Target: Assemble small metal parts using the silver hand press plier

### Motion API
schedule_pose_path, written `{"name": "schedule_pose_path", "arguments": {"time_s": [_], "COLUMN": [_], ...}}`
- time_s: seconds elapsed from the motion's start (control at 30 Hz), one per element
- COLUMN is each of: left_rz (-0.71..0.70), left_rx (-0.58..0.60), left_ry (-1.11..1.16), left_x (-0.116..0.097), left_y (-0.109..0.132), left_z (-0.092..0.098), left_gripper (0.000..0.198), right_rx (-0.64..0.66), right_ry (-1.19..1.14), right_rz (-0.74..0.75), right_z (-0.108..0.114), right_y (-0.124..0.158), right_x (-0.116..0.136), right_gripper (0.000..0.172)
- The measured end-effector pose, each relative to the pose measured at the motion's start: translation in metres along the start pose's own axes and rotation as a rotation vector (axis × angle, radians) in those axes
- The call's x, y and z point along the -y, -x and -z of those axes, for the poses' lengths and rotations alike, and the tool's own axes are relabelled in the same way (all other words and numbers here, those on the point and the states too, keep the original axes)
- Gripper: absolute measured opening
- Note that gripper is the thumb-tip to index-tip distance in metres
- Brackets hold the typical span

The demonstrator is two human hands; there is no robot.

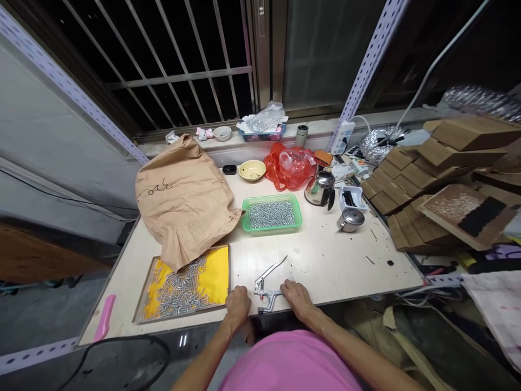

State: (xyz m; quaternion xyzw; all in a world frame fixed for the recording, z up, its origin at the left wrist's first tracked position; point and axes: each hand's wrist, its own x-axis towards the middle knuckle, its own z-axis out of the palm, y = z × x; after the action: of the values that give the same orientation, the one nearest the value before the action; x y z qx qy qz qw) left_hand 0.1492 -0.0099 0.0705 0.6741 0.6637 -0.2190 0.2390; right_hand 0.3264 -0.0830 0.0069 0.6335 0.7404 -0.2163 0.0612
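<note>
Snap-fastener-style hand pliers (pixel 262 279) of silver metal lie at the table's front edge, their upper handle raised away from the lower one. My right hand (pixel 299 298) is closed at the end of the lower handle, which runs under the fingers. On the other side, my left hand (pixel 239 304) is curled into a fist on the table edge, between the pliers and a shallow tray (pixel 230 271). What it holds, if anything, is hidden. Small silver metal screw-like pieces (pixel 181 290) are spread over the tray's yellow bottom.
A brown paper bag (pixel 187 195) marked 320 overlaps the tray. Behind the pliers stands a green basket (pixel 272 230) of similar pieces. A kettle (pixel 319 190), lidded metal cup (pixel 350 220), red plastic bag (pixel 288 168), yellow bowl (pixel 252 170), pink-handled object (pixel 105 317) and stacked cardboard boxes (pixel 423 179) surround them.
</note>
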Motion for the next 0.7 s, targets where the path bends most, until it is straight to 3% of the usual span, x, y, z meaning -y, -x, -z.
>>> {"name": "schedule_pose_path", "arguments": {"time_s": [0.2, 0.27, 0.33, 0.4, 0.53, 0.7], "left_rz": [-0.172, -0.187, -0.14, -0.058, 0.057, 0.127], "left_rx": [-0.327, -0.405, -0.428, -0.396, -0.242, -0.126], "left_ry": [0.172, 0.198, 0.189, 0.154, 0.066, -0.01], "left_x": [-0.016, -0.007, 0.015, 0.046, 0.101, 0.13], "left_y": [-0.013, -0.019, -0.025, -0.028, -0.026, -0.026], "left_z": [0.081, 0.102, 0.108, 0.101, 0.063, 0.023], "left_gripper": [0.032, 0.036, 0.036, 0.033, 0.024, 0.017], "right_rx": [-0.012, -0.008, -0.001, 0.007, 0.018, 0.014], "right_ry": [0.019, 0.022, 0.022, 0.02, 0.021, 0.034], "right_rz": [-0.01, -0.005, -0.006, -0.005, -0.004, -0.007], "right_z": [0.005, 0.005, 0.004, 0.001, -0.004, -0.005], "right_y": [0.002, 0.003, 0.005, 0.006, 0.006, 0.008], "right_x": [-0.003, -0.003, -0.004, -0.005, -0.007, -0.008], "right_gripper": [0.027, 0.027, 0.027, 0.026, 0.025, 0.024]}}
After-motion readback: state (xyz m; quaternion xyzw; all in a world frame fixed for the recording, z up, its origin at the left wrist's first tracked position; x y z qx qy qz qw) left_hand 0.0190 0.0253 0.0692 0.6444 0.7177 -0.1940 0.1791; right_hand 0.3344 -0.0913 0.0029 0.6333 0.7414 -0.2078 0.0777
